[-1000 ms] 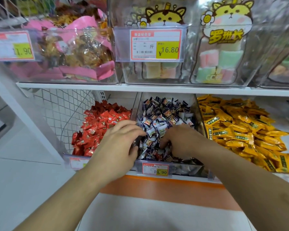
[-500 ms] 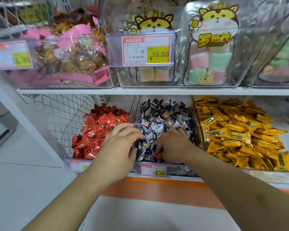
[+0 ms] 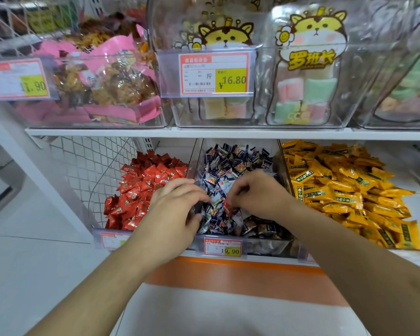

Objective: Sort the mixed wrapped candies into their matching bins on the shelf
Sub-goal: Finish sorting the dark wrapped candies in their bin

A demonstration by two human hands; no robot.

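Three clear bins sit side by side on the lower shelf: red candies (image 3: pixel 146 187) on the left, dark blue and white candies (image 3: pixel 233 163) in the middle, yellow candies (image 3: pixel 344 187) on the right. Both hands reach into the middle bin (image 3: pixel 243 246). My right hand (image 3: pixel 257 195) pinches a red-wrapped candy (image 3: pixel 227 206) among the blue ones. My left hand (image 3: pixel 177 207) rests at the left side of that bin, fingers bent down over the blue candies; whether it holds one is hidden.
A white shelf board (image 3: pixel 228 133) runs just above the bins. On it stand clear tubs of pink snack packs (image 3: pixel 107 93) and marshmallow bags (image 3: pixel 306 93). Price tags (image 3: pixel 223 247) hang on the bin fronts. A white wire mesh panel (image 3: pixel 87 166) closes the left side.
My right hand has lifted out of the blue candies with a red candy now pinched in its fingertips. My left hand has barely moved.
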